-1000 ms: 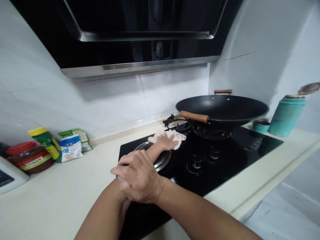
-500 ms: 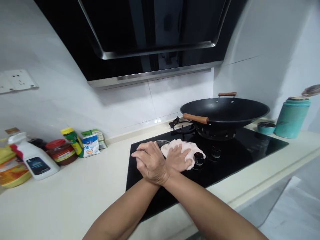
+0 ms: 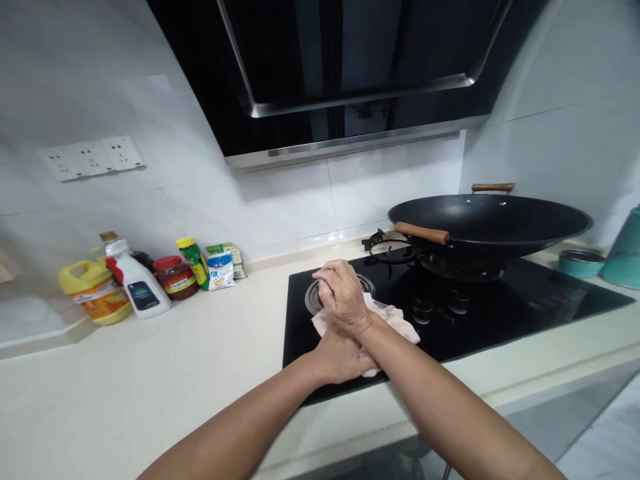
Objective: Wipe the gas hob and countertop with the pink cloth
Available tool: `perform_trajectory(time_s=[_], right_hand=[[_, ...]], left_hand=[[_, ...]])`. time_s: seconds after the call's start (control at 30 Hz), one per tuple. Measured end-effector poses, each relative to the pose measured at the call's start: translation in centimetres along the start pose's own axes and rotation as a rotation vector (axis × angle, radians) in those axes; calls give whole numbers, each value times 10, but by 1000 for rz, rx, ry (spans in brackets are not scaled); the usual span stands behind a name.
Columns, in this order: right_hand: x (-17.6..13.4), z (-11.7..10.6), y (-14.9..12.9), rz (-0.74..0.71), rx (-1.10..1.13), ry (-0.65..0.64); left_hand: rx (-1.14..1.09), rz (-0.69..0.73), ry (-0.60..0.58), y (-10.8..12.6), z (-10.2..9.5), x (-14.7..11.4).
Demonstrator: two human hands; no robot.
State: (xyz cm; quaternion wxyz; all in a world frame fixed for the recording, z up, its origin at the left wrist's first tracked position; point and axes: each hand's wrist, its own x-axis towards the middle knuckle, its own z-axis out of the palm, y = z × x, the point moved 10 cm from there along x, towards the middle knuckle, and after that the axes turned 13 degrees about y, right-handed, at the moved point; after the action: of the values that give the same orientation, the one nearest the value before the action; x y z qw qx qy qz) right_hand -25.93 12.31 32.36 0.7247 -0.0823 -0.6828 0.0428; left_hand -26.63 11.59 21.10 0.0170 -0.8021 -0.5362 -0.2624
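My arms cross over the black glass hob [image 3: 300, 360]. My left hand [image 3: 343, 357] presses down on a pale cloth [image 3: 400, 323], its thumb against the near edge and its fingers largely hidden beneath my other wrist. Folds of the cloth spread out to the right of the hand. Above it, my right hand [image 3: 343, 290] is closed with curled fingers; whether anything is inside cannot be seen. Just behind the hands lies a round metal burner [image 3: 315, 297], partly covered. Two black control knobs [image 3: 423, 311] stand right of the cloth.
A large black wok [image 3: 490, 223] with wooden handles sits on the right burner. A range hood [image 3: 360, 80] hangs overhead. Bottles, including a white spray bottle [image 3: 143, 287], a red-lidded jar [image 3: 175, 277] and packets [image 3: 220, 270] line the wall; a teal bowl [image 3: 580, 262] is right.
My left hand has drawn the cloth nearer the hob's front edge, bunching it, and now lies more under my right wrist. The view has shifted left, and more of the left burner shows.
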Motion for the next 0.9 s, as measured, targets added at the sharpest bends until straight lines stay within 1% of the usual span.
perform_trajectory(time_s=[0.07,0.1,0.17,0.23,0.3,0.37,0.43,0.47,0.5,0.53,0.57,0.63,0.67,0.7,0.73,0.77,0.8,0.9], right_hand=[[-3,4,5,1,-22,-25],[-4,7,8,6,-33,-40],[-8,13,15,28,-58,-89],[-14,24,22,75,-78,-191],[-27,40,25,136,-59,-363],[-48,59,22,187,7,-593],[-73,75,12,209,86,-829],[-83,79,7,211,113,-919],[-91,82,3,208,138,-988],[-96,83,-1,206,160,-1035],[-99,84,-3,211,177,-1062],[-100,84,-3,236,185,-1086],[-101,83,-2,250,165,-1094],[-102,83,0,260,128,-1099],[-103,82,2,263,85,-1103],[-105,82,3,258,48,-1110],[-107,81,3,248,19,-1115],[-113,79,-2,213,-22,-1137]], left_hand=[[50,-6,5,-5,-14,-15],[87,-27,-11,-12,-19,-23],[152,-100,-69,-30,-26,-40],[218,-213,-119,-52,-33,-59],[258,-333,-142,-69,-41,-76],[223,-387,-143,-72,-51,-87],[92,-358,-105,-63,-63,-91],[-2,-350,-72,-60,-71,-92],[-105,-369,-26,-61,-80,-92],[-207,-422,36,-67,-90,-94],[-298,-504,115,-78,-101,-96],[-414,-680,314,-108,-121,-105],[-432,-737,414,-121,-128,-110],[-421,-765,496,-131,-134,-114],[-377,-769,554,-138,-137,-117],[-303,-744,579,-141,-138,-118],[-207,-696,569,-140,-137,-117],[87,-536,433,-129,-124,-112]])
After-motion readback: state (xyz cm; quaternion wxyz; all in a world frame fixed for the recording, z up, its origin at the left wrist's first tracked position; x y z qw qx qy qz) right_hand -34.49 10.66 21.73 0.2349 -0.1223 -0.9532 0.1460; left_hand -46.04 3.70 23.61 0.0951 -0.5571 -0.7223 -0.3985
